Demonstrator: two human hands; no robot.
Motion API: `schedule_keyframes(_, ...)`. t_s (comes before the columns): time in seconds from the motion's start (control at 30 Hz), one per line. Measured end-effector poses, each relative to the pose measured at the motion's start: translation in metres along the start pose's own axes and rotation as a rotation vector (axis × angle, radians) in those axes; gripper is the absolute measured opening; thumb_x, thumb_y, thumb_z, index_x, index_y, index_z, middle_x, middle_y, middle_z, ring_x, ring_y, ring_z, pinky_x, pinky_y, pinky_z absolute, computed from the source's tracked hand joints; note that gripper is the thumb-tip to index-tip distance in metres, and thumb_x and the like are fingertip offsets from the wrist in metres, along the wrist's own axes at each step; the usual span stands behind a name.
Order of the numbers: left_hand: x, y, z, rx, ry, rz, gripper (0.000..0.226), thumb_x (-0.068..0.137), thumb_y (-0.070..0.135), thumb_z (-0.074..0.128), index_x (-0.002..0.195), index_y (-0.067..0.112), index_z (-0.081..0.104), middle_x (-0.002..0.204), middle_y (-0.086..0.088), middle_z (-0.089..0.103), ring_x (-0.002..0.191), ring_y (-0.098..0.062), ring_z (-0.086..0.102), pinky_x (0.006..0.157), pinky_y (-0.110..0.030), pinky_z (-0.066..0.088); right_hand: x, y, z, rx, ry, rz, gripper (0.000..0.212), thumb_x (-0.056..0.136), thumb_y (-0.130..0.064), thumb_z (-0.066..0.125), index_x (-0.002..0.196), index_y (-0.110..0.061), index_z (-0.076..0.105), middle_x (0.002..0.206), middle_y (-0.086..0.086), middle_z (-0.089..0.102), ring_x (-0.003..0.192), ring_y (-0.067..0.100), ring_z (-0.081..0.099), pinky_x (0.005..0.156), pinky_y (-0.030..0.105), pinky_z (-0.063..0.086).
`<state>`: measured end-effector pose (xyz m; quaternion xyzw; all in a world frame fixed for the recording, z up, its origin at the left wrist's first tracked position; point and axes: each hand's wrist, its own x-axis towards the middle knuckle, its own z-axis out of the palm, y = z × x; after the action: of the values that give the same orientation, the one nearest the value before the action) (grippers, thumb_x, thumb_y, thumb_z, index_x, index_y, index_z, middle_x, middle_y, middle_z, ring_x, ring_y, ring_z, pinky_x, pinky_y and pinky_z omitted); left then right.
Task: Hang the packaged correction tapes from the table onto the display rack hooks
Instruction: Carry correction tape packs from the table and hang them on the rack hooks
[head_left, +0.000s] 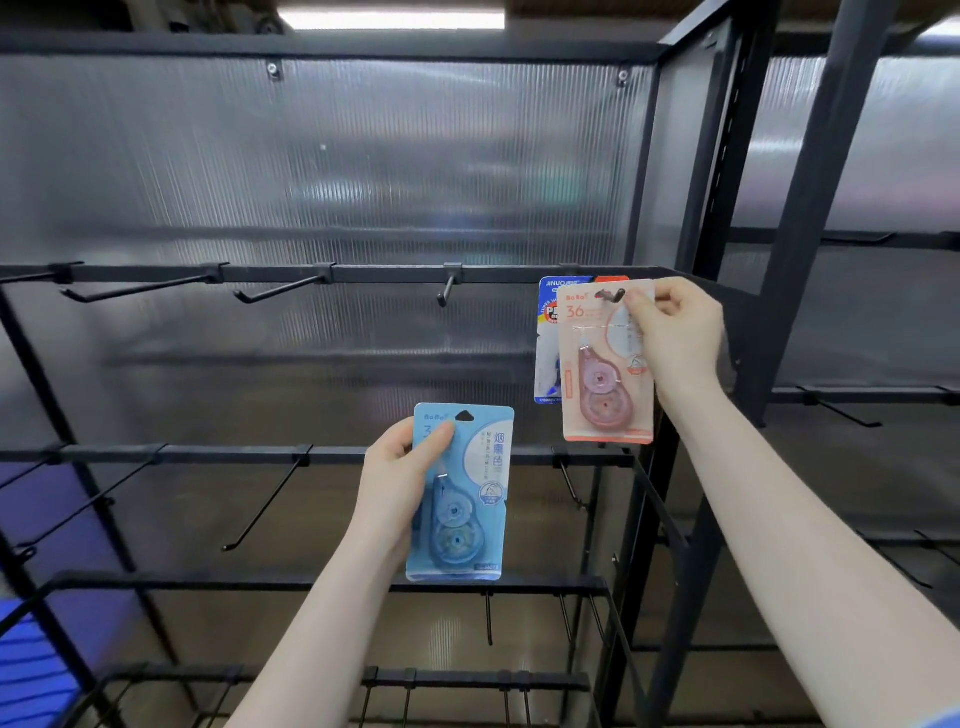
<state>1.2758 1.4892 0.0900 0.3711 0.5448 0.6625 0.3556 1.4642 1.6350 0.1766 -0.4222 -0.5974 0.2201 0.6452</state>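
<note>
My right hand (675, 332) pinches the top right corner of a pink packaged correction tape (605, 374), whose hang hole sits over the tip of the rightmost hook (610, 296) on the upper rail. Behind it on the same hook hangs a blue and white packaged correction tape (548, 332), mostly covered. Lower and to the left, my left hand (400, 478) grips a light blue packaged correction tape (462, 493) by its left edge, thumb on the front, holding it upright in front of the rack. The table is out of view.
The black display rack has an upper rail (363, 273) with several bare hooks, such as one (447, 291) left of the pink pack. Lower rails (260, 454) carry more bare hooks. A black upright post (810, 208) stands at the right. Ribbed translucent panels back the rack.
</note>
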Motion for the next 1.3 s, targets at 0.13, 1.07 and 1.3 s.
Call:
schedule_keyframes(0.13, 0.002, 0.007, 0.004, 0.0, -0.022, 0.04, 0.019, 0.095, 0.02, 0.059, 0.102, 0.003, 0.065, 0.095, -0.007, 0.075, 0.085, -0.027, 0.072, 0.072, -0.039, 0.058, 0.017, 0.004, 0.015, -0.126, 0.0, 0.027, 0.009, 0.09, -0.017, 0.057, 0.087, -0.013, 0.064, 0.079, 0.0, 0.061, 0.075, 0.016, 0.057, 0.057, 0.022, 0.04)
schedule_keyframes(1.07, 0.035, 0.076, 0.129, 0.04, -0.071, 0.366, 0.014, 0.094, 0.018, 0.057, 0.082, 0.017, 0.064, 0.096, -0.007, 0.071, 0.091, -0.027, 0.068, 0.083, -0.047, 0.055, -0.091, 0.056, -0.075, -0.887, -0.202, -0.363, 0.034, 0.081, -0.006, 0.067, 0.114, -0.007, 0.063, 0.107, 0.009, 0.063, 0.095, 0.029, 0.06, 0.076, 0.033, 0.048)
schedule_keyframes(1.3, 0.03, 0.067, 0.142, 0.034, -0.017, 0.441, 0.019, 0.094, 0.017, 0.057, 0.076, 0.02, 0.058, 0.092, -0.012, 0.067, 0.083, -0.025, 0.063, 0.073, -0.04, 0.053, -0.101, 0.072, -0.086, -0.904, -0.181, -0.458, 0.032, 0.071, -0.003, 0.075, 0.101, -0.008, 0.067, 0.098, 0.007, 0.065, 0.086, 0.028, 0.063, 0.07, 0.036, 0.051)
